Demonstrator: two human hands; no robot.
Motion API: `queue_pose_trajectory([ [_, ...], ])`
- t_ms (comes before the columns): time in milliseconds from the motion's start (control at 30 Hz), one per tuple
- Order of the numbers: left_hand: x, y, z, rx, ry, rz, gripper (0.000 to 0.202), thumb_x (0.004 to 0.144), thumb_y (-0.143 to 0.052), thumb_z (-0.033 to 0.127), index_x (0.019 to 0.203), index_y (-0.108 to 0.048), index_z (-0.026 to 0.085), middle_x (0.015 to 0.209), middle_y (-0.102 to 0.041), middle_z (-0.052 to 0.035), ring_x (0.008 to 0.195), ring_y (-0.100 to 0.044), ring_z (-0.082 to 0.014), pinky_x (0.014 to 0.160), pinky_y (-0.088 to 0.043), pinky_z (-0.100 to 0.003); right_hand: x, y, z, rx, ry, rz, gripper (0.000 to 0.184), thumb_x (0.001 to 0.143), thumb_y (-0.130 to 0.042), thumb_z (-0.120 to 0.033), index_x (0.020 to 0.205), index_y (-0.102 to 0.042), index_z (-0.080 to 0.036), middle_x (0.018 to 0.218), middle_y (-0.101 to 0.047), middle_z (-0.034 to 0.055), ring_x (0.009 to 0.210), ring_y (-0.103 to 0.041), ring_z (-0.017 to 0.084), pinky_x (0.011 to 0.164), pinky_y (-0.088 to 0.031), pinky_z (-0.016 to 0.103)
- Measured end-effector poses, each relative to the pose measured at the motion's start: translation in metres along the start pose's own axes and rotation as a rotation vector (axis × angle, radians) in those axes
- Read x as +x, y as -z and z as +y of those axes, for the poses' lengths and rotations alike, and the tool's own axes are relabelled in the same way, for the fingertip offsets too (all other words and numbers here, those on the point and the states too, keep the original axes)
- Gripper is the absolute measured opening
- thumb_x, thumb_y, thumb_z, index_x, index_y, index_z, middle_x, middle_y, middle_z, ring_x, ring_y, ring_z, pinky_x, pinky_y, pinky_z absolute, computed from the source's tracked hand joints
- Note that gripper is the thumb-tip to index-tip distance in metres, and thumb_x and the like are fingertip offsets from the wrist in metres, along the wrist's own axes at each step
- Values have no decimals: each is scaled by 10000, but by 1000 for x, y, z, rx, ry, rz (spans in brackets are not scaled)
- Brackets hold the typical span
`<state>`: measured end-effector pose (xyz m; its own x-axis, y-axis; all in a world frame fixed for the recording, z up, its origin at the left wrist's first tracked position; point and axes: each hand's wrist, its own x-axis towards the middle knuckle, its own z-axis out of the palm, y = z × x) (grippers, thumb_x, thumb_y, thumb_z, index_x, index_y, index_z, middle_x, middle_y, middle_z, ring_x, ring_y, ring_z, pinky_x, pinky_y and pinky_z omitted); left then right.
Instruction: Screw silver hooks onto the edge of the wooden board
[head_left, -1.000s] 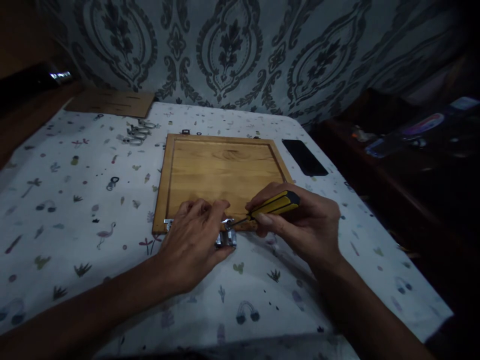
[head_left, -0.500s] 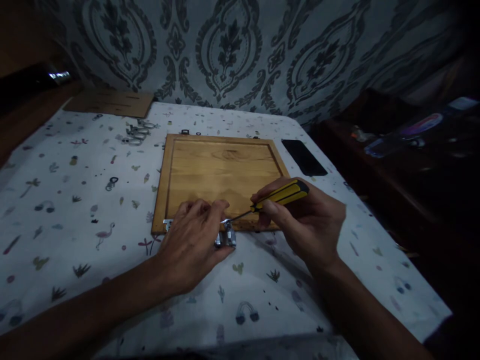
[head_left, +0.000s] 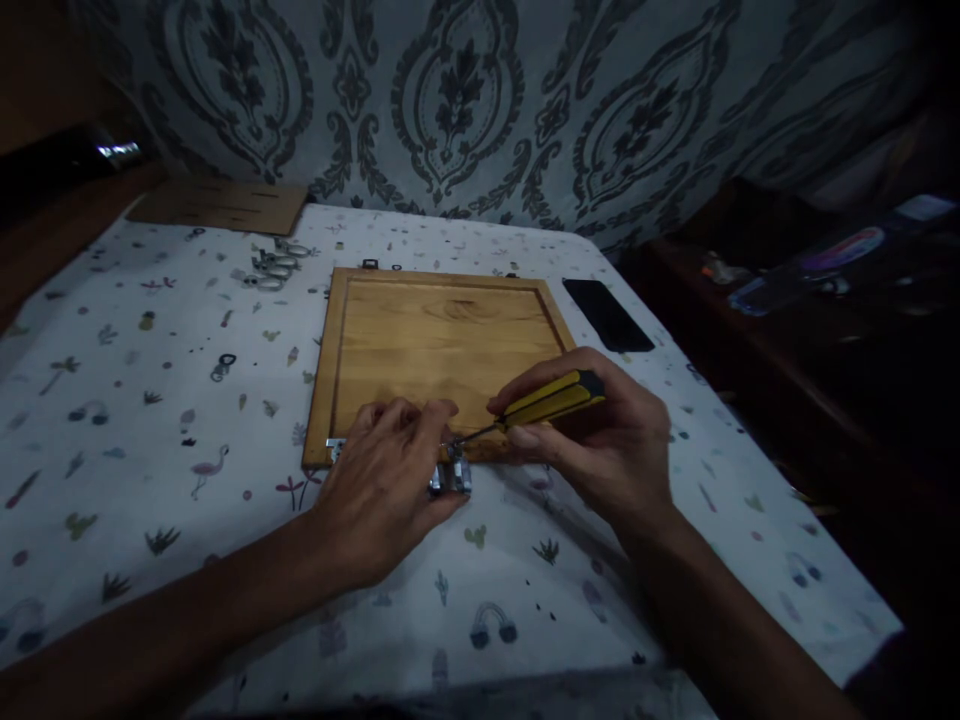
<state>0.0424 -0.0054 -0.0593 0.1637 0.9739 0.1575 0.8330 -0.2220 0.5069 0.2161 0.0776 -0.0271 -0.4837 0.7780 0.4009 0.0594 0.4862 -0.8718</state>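
A framed wooden panel (head_left: 442,350) lies flat on the patterned tablecloth. My left hand (head_left: 382,480) is closed over a silver metal fitting (head_left: 460,475) at the panel's near edge, thumb below and fingers above. Most of the fitting is hidden under that hand, though its flat end shows to the left; its exact kind cannot be made out. In my right hand (head_left: 607,440) is a yellow-and-black screwdriver (head_left: 551,400), gripped by its handle and slanting down to the left. Its tip meets the upper part of the fitting, where any screw is too small to see.
Beyond the panel's right corner lies a black phone (head_left: 607,315). Several small metal pieces (head_left: 276,265) sit at the back left, near a sheet of cardboard (head_left: 217,205). A clear plastic bottle (head_left: 844,250) rests on the dark furniture at right.
My right hand has shifted slightly left and turned, the screwdriver's handle end moving a little down and left. My left hand and the panel stay put.
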Motion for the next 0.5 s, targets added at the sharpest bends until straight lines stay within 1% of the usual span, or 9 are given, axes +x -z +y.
queue_pose_trajectory([
  [67, 0, 0, 0, -3, -3, 4, 567, 756, -740, 281, 1209, -404, 219, 1093, -643, -52, 1069, -534, -277, 909, -409, -442, 0, 1, 0, 41, -15, -48, 256, 822, -728, -344, 1051, -663, -249, 883, -693, 12, 665, -683, 135, 586, -596, 248],
  [133, 0, 0, 0, -3, -3, 0, 590, 752, -743, 272, 1226, -394, 221, 1086, -645, -46, 1070, -532, -275, 912, -406, -442, -1, 1, 0, 55, -23, -100, 241, 887, -650, -349, 1104, -660, -246, 906, -689, 22, 575, -660, 110, 539, -587, 243],
  [200, 0, 0, 1, -2, -3, -3, 598, 752, -744, 275, 1233, -393, 219, 1081, -644, -46, 1073, -530, -274, 913, -404, -438, -1, 0, -1, 56, -15, -105, 178, 890, -648, -328, 1021, -684, -212, 903, -685, 31, 509, -634, 91, 480, -565, 227],
  [300, 0, 0, 1, 12, 6, 3, 577, 755, -740, 286, 1221, -408, 217, 1079, -639, -53, 1051, -535, -275, 892, -410, -428, -1, -2, -2, 105, -14, -46, 114, 836, -714, -286, 880, -670, -191, 912, -681, 22, 470, -614, 73, 409, -535, 202],
  [433, 0, -1, 1, 18, 5, 7, 582, 750, -743, 289, 1220, -409, 211, 1069, -639, -49, 1041, -537, -275, 892, -409, -430, 1, -4, -2, 158, -43, -12, 190, 782, -771, -305, 796, -616, -196, 845, -705, -6, 444, -596, 64, 387, -523, 182],
  [500, 0, 0, 1, 16, 5, 0, 587, 748, -749, 293, 1218, -408, 211, 1067, -641, -49, 1041, -540, -275, 895, -410, -432, 1, -4, -3, 145, -52, -5, 217, 767, -783, -336, 809, -623, -195, 818, -708, 0, 456, -605, 73, 398, -530, 183],
])
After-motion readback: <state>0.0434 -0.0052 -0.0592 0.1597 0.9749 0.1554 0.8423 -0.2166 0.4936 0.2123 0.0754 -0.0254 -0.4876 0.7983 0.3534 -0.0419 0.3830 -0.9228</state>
